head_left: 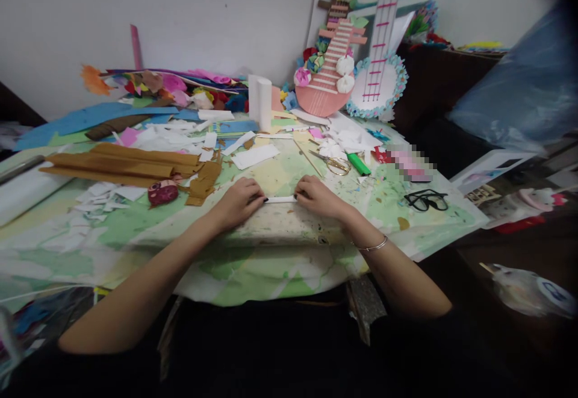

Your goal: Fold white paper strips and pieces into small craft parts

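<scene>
A narrow white paper strip (280, 200) stretches between my two hands, low over the front part of the table. My left hand (241, 201) pinches its left end, fingers curled together. At the other end, my right hand (318, 195) is closed on the strip in the same way, its wrist wearing a thin bangle. Just beyond my hands lies a flat white paper piece (256, 156). Gold-handled scissors (335, 163) and a green box-like item (359, 164) rest past my right hand. Brown crepe paper (121, 166) is spread left of my left hand.
A dark red patterned lump (163, 193) sits at the left among white paper scraps (97, 199). Black-framed glasses (425, 200) lie near the right edge. At the back, a pink paper instrument (323, 88) and a white-and-blue one (377, 82) lean against the wall beside a white roll (261, 103).
</scene>
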Motion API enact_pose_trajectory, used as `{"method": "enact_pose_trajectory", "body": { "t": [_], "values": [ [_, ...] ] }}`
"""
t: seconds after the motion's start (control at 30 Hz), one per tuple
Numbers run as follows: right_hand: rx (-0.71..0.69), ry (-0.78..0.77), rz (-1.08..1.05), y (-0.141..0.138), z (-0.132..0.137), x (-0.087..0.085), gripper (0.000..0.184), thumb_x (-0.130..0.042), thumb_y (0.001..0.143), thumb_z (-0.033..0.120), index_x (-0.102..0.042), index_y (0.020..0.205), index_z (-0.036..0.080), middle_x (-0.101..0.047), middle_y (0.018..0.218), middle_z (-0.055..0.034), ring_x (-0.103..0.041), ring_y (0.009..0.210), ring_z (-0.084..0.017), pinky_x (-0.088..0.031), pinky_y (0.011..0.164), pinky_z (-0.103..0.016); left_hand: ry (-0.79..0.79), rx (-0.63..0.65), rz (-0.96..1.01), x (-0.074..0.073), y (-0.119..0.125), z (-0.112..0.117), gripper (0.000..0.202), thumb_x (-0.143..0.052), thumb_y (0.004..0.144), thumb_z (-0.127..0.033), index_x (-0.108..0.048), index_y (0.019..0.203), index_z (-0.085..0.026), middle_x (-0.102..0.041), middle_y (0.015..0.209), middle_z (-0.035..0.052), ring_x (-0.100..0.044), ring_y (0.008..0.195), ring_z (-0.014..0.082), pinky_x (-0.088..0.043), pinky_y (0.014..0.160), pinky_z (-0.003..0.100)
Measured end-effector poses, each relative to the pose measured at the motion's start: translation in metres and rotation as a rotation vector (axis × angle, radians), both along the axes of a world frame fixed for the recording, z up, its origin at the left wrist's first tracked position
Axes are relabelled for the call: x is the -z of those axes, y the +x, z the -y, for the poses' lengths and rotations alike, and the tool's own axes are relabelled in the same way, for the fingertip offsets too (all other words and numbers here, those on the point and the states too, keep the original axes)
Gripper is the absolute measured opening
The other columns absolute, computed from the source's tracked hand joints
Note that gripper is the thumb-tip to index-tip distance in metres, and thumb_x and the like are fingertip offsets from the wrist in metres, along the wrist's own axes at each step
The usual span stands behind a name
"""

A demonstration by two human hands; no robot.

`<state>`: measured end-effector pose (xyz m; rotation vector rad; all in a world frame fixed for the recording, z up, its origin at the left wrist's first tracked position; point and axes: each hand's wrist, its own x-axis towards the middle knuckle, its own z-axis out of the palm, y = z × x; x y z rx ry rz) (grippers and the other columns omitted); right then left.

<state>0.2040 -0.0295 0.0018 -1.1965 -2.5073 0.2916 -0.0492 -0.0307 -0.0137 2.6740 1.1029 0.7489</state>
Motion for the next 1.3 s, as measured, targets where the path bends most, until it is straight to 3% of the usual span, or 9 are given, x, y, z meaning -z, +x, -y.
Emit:
{"method": "enact_pose_trajectory", "body": {
  "t": [0.17, 0.4, 0.6, 0.77, 0.97, 1.1, 1.3],
  "values": [
    [-0.158, 0.113, -0.146, 0.007, 0.008, 0.003, 0.008, -0.055, 0.082, 0.012, -0.06, 0.079, 0.018, -0.062, 0.092, -0.0097, -0.054, 0.09, -0.021, -0.042, 0.085, -0.035, 0.007, 0.032, 0.01, 0.001, -0.004, 0.001, 0.021, -0.051, 0.09, -0.03, -0.064, 0.081, -0.016, -0.064, 0.086, 0.0076, -0.056, 0.086, 0.0206, -0.044, 0.08, 0.034],
    [-0.281, 0.254, -0.227, 0.015, 0.016, 0.01, 0.017, -0.049, 0.085, 0.008, -0.059, 0.082, 0.021, -0.068, 0.083, -0.0059, -0.056, 0.082, -0.019, -0.046, 0.08, -0.034, 0.158, 0.168, 0.077, 0.001, -0.007, 0.01, 0.02, -0.052, 0.092, -0.023, -0.069, 0.082, -0.017, -0.07, 0.086, 0.008, -0.059, 0.086, 0.0199, -0.045, 0.082, 0.035],
    [-0.283, 0.314, -0.126, 0.013, 0.018, 0.009, 0.022, -0.046, 0.087, 0.008, -0.064, 0.093, 0.018, -0.068, 0.083, -0.0082, -0.054, 0.083, -0.02, -0.047, 0.076, -0.034, 0.271, 0.189, 0.019, 0.001, -0.007, 0.011, 0.023, -0.051, 0.093, -0.021, -0.071, 0.083, -0.016, -0.071, 0.086, 0.009, -0.058, 0.084, 0.0201, -0.045, 0.08, 0.034],
    [-0.281, 0.293, -0.122, 0.012, 0.018, 0.008, 0.021, -0.048, 0.09, 0.014, -0.068, 0.095, 0.018, -0.069, 0.086, -0.0092, -0.053, 0.084, -0.021, -0.046, 0.078, -0.036, 0.217, 0.158, 0.013, 0.002, -0.009, 0.01, 0.024, -0.051, 0.093, -0.023, -0.071, 0.084, -0.016, -0.07, 0.087, 0.0093, -0.058, 0.085, 0.0204, -0.046, 0.08, 0.034],
    [-0.096, 0.111, -0.215, 0.011, 0.017, 0.011, 0.013, -0.059, 0.086, 0.017, -0.072, 0.087, 0.017, -0.068, 0.086, -0.0089, -0.055, 0.086, -0.021, -0.045, 0.081, -0.035, -0.022, 0.031, 0.076, -0.001, -0.011, 0.007, 0.024, -0.053, 0.089, -0.031, -0.072, 0.084, -0.017, -0.068, 0.088, 0.0071, -0.06, 0.087, 0.0201, -0.045, 0.081, 0.033],
    [0.045, -0.034, -0.258, 0.007, 0.016, 0.01, 0.011, -0.062, 0.084, 0.017, -0.072, 0.079, 0.017, -0.067, 0.079, -0.005, -0.056, 0.076, -0.017, -0.041, 0.074, -0.031, -0.178, -0.074, 0.079, -0.005, -0.007, 0.003, 0.025, -0.053, 0.084, -0.034, -0.071, 0.082, -0.017, -0.067, 0.087, 0.0058, -0.06, 0.085, 0.0201, -0.045, 0.081, 0.033],
    [0.204, -0.069, -0.234, -0.003, 0.013, 0.009, 0.011, -0.063, 0.08, 0.016, -0.067, 0.07, 0.017, -0.061, 0.071, -0.0022, -0.052, 0.068, -0.014, -0.037, 0.067, -0.027, -0.192, -0.129, 0.037, -0.005, 0.001, -0.007, 0.019, -0.053, 0.077, -0.032, -0.063, 0.072, -0.017, -0.064, 0.079, 0.0062, -0.058, 0.081, 0.022, -0.043, 0.079, 0.036]
  ]
}}
